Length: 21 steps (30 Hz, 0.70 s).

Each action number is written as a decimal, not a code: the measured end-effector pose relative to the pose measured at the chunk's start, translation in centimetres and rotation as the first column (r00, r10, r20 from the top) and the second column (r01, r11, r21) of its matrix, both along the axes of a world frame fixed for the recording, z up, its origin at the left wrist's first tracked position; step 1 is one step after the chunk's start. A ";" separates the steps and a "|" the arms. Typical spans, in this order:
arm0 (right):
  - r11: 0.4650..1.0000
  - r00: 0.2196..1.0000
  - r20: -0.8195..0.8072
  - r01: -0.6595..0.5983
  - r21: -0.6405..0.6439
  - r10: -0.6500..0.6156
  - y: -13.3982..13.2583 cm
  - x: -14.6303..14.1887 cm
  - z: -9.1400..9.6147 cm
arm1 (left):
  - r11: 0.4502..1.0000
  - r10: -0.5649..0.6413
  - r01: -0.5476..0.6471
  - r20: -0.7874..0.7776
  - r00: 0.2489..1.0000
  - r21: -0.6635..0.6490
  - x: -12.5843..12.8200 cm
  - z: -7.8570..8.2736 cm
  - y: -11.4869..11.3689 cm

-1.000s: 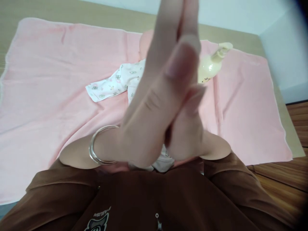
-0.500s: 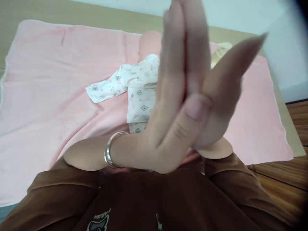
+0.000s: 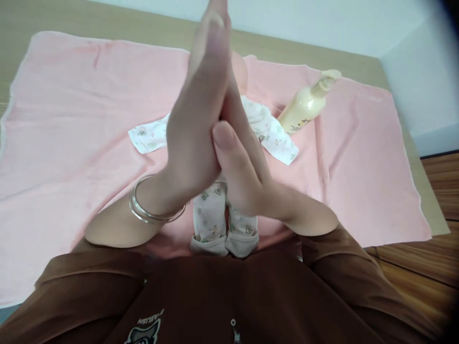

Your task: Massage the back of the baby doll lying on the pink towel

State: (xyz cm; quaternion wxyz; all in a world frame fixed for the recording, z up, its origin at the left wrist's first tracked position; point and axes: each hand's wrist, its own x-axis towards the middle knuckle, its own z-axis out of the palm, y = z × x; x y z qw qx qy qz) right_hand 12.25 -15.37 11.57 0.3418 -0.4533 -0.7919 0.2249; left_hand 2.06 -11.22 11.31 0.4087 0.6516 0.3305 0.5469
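My left hand (image 3: 193, 124), with silver bangles (image 3: 143, 212) on the wrist, and my right hand (image 3: 244, 177) are pressed palm to palm close to the camera. Their fingers are stretched out flat and hold nothing. Behind them a baby doll (image 3: 211, 220) in a white printed suit lies on its back on a pink towel (image 3: 71, 105). Its feet point toward me, and its head and chest are mostly hidden by my hands. A cream pump bottle (image 3: 304, 102) lies on the towel to the right of the doll.
The towel covers a light wooden tabletop (image 3: 107, 19) that ends at a pale wall at the back and right. Brown wood floor (image 3: 441, 191) shows at the right. My brown sleeves (image 3: 89, 282) fill the bottom of the view.
My pressed palms have slid against each other and shifted left. The right hand's fingers no longer stick out to the right, and the bottle and the doll's legs have come into view.
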 end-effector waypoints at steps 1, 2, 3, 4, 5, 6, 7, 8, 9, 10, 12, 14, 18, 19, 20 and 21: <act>0.993 0.984 -0.155 -0.074 0.097 0.088 0.8 0.1 -0.2 | 0.999 0.010 -0.011 0.021 1.000 0.046 -0.1 -1.2 2.0; 0.981 0.956 -0.258 -0.096 0.168 0.138 1.6 0.2 -0.7 | 0.997 0.010 -0.012 0.026 1.000 0.074 -0.2 -2.5 4.1; 0.992 0.965 -0.238 -0.092 0.091 0.112 2.6 0.4 -1.4 | 0.998 0.013 -0.012 -0.010 1.000 0.056 -0.2 -4.0 6.1; 0.998 0.973 -0.229 -0.016 0.055 0.028 3.7 0.7 -2.2 | 0.997 0.066 -0.065 -0.028 0.997 0.050 -0.2 -5.5 8.0; 0.999 0.973 -0.230 0.038 0.037 -0.029 4.8 0.9 -3.2 | 0.987 0.154 -0.152 -0.053 0.987 0.044 -0.2 -6.9 9.6; 0.993 0.973 -0.206 0.114 0.021 -0.107 5.9 1.2 -4.2 | 0.976 0.219 -0.214 -0.148 0.965 0.048 -0.2 -8.3 10.8; 0.985 0.972 -0.161 0.173 0.012 -0.169 6.9 1.4 -5.2 | 0.967 0.254 -0.251 -0.197 0.947 0.040 -0.2 -9.6 11.7; 0.982 0.980 -0.070 0.187 0.003 -0.186 7.9 1.6 -6.1 | 0.960 0.279 -0.279 -0.228 0.933 0.031 -0.2 -10.8 12.3; 0.971 0.970 0.033 0.240 0.017 -0.241 8.8 1.8 -7.0 | 0.944 0.324 -0.331 -0.267 0.908 0.020 -0.2 -11.8 12.6; 0.964 0.955 0.130 0.261 0.050 -0.265 9.6 1.9 -7.9 | 0.932 0.349 -0.361 -0.315 0.883 0.021 -0.2 -12.6 12.6; 0.960 0.936 0.220 0.257 0.108 -0.275 10.8 2.1 -9.2 | 0.924 0.373 -0.379 -0.368 0.852 0.057 -0.4 -13.7 12.2; 0.957 0.935 0.219 0.253 0.142 -0.279 11.4 2.4 -10.1 | 0.926 0.372 -0.365 -0.385 0.845 0.094 -0.7 -14.3 11.7; 0.956 0.945 0.177 0.248 0.156 -0.275 12.0 3.4 -11.4 | 0.929 0.369 -0.348 -0.390 0.844 0.127 -1.5 -14.9 11.0; 0.953 0.942 0.177 0.259 0.156 -0.285 12.1 3.7 -11.5 | 0.929 0.369 -0.342 -0.395 0.841 0.140 -1.8 -15.1 11.0; 0.946 0.933 0.181 0.284 0.154 -0.310 12.2 3.9 -11.6 | 0.928 0.372 -0.339 -0.400 0.837 0.155 -2.0 -15.3 11.0; 0.935 0.918 0.193 0.321 0.149 -0.346 12.1 4.1 -11.5 | 0.925 0.380 -0.341 -0.402 0.833 0.169 -2.2 -15.5 11.0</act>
